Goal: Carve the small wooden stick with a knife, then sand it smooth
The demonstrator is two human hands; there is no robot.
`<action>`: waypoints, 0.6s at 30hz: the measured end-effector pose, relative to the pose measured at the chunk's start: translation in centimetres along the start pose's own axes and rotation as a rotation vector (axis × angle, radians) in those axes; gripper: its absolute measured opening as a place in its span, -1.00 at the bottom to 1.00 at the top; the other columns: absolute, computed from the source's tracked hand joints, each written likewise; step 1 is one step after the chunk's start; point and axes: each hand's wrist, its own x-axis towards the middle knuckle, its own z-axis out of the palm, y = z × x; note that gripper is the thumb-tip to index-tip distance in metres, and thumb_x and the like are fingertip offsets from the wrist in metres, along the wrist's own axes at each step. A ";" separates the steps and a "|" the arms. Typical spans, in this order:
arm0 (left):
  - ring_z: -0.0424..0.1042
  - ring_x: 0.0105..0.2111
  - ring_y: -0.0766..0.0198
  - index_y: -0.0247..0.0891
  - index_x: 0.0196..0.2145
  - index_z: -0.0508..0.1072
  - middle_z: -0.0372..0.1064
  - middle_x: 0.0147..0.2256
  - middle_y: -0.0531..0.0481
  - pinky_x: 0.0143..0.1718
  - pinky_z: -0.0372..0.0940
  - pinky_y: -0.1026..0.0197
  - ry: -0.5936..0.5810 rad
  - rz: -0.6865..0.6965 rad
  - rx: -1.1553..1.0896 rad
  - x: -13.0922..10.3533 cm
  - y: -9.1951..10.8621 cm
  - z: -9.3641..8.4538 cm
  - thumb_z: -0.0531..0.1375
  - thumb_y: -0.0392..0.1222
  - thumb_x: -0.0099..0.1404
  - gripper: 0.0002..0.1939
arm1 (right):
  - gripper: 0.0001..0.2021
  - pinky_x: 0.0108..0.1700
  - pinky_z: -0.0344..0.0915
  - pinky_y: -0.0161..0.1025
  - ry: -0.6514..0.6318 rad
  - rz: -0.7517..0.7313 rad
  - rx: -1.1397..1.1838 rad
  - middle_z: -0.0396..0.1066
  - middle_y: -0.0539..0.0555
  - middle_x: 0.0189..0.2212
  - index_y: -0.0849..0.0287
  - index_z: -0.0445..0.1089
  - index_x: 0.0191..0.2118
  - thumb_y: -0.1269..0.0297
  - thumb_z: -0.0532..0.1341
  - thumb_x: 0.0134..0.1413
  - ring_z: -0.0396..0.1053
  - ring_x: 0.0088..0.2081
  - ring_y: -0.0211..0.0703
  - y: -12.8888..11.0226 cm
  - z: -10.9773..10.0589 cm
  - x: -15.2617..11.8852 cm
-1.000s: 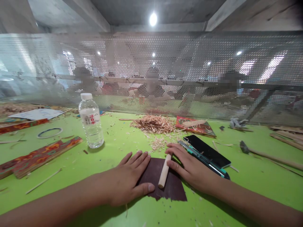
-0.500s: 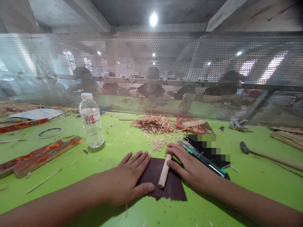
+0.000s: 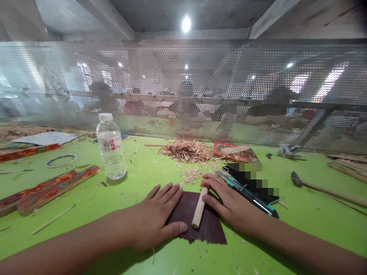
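Note:
A dark brown sheet of sandpaper [image 3: 186,210] with a ragged near edge lies on the green table. My left hand [image 3: 156,215] is spread flat over its left part, thumb and fingers apart. A short, pale wooden dowel [image 3: 198,212] rests slantwise on the sheet. Thumb and fingers of my right hand [image 3: 225,202] are closed around the dowel's far end. Just beyond that hand lie a teal and black utility knife [image 3: 248,194] and a black phone-like object [image 3: 246,179], partly blurred out.
A water bottle [image 3: 110,149] stands left of centre. Wood shavings [image 3: 186,151] are heaped at the back, near a perforated metal screen [image 3: 160,76]. Painted boards [image 3: 57,189] and a tape roll [image 3: 61,160] lie left; a long-handled tool [image 3: 329,189] lies right.

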 end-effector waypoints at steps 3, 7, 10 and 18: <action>-0.43 0.46 -0.09 -0.34 0.51 -0.28 -0.48 0.46 -0.21 0.43 -0.32 -0.23 0.001 0.000 0.004 0.0 0.1 -0.1 -0.18 0.40 0.51 -0.08 | -0.48 0.41 0.06 0.13 -0.007 0.005 -0.001 0.15 0.29 0.35 0.13 0.32 0.14 -0.18 -0.04 0.41 0.09 0.39 0.12 0.0 0.0 0.1; -0.46 0.46 -0.07 -0.34 0.51 -0.31 -0.52 0.46 -0.18 0.43 -0.36 -0.20 -0.020 -0.014 0.016 0.0 0.1 -0.1 -0.20 0.41 0.51 -0.07 | -0.48 0.41 0.06 0.11 -0.009 0.012 -0.007 0.16 0.28 0.34 0.14 0.33 0.13 -0.18 -0.04 0.41 0.09 0.39 0.11 0.0 0.1 0.1; -0.46 0.46 -0.08 -0.35 0.50 -0.29 -0.51 0.46 -0.18 0.43 -0.35 -0.20 -0.016 -0.019 0.004 0.0 0.0 0.0 -0.19 0.42 0.50 -0.06 | -0.48 0.41 0.07 0.10 -0.006 0.011 -0.008 0.17 0.28 0.34 0.13 0.33 0.13 -0.18 -0.03 0.40 0.09 0.40 0.11 -0.1 0.0 0.1; -0.46 0.46 -0.05 -0.33 0.50 -0.30 -0.51 0.46 -0.17 0.43 -0.36 -0.19 -0.014 -0.008 -0.001 -0.1 0.1 0.0 -0.19 0.42 0.50 -0.06 | -0.49 0.40 0.08 0.11 -0.002 0.008 -0.001 0.17 0.27 0.34 0.12 0.33 0.13 -0.17 -0.03 0.41 0.11 0.39 0.11 -0.1 0.0 0.0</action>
